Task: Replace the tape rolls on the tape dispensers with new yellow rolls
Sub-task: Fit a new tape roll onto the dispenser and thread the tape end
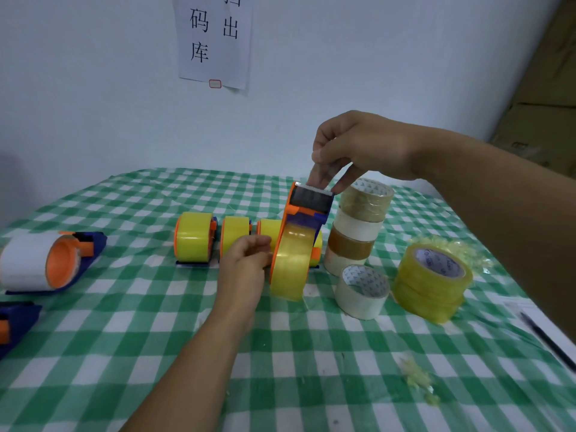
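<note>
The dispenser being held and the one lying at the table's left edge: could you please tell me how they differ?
The held dispenser carries a yellow roll; the left dispenser carries a white roll. The held dispenser stands tilted with its cutter end up, gripped by the left hand and pinched at the top by the right hand; the left dispenser lies on the tablecloth, untouched. Both have orange and blue plastic bodies.

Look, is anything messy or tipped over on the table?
Yes. Crumpled yellow tape scraps litter the checked cloth near the front, with more behind the stacked yellow rolls. At the left, a white-roll dispenser lies apart from the row, seemingly tipped.
</note>
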The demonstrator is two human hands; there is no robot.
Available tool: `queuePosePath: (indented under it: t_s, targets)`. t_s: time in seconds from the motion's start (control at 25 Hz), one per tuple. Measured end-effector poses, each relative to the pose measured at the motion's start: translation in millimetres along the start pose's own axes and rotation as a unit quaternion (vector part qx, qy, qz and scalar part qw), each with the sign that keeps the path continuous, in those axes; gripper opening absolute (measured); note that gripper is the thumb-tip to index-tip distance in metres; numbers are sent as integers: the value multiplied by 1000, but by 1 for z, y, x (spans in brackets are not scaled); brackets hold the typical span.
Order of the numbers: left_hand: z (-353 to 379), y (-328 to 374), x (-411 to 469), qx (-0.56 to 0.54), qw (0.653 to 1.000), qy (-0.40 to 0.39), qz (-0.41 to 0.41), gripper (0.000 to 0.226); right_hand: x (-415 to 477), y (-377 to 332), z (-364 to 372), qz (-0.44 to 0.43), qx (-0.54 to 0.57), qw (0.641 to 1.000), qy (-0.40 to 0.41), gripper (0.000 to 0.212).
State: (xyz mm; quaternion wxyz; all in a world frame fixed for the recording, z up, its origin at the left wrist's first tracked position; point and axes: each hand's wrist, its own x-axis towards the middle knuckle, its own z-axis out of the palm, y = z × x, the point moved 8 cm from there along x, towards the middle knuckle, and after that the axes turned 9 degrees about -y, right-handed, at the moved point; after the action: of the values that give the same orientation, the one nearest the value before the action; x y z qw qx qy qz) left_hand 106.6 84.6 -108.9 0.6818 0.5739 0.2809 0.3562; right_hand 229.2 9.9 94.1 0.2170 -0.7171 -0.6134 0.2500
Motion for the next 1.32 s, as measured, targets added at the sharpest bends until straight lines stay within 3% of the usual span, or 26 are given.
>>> queuePosePath:
  t_s: [0.16, 0.32, 0.44, 0.68, 0.92, 1.16, 1.32]
  targets:
    - [15, -3, 3, -45, 993, -108, 1, 59, -4, -9, 4, -12, 6, 1000, -12, 7]
    - [31, 9, -6, -85, 983, -160, 18, 34, -6, -16, 6, -23, 19, 999, -22, 8]
    - [41, 10, -11, -139, 972, -190, -6, 51, -7, -16, 5, -26, 32, 999, -22, 11]
    - [36, 17, -12, -110, 976, -181, 44, 19, -6, -16, 5, -29, 39, 999, -19, 10]
    - [36, 21, -17, 36, 965, -243, 97, 35, -7, -7, -1, -21, 45, 998, 28, 15]
    - [38, 19, -17, 47, 956, -271, 98, 35, -8, 13, 6, -9, 108, 993, 39, 9]
    - [41, 18, -21, 30, 954, -285, 84, 35, -12, 14, 4, -4, 87, 996, 18, 9]
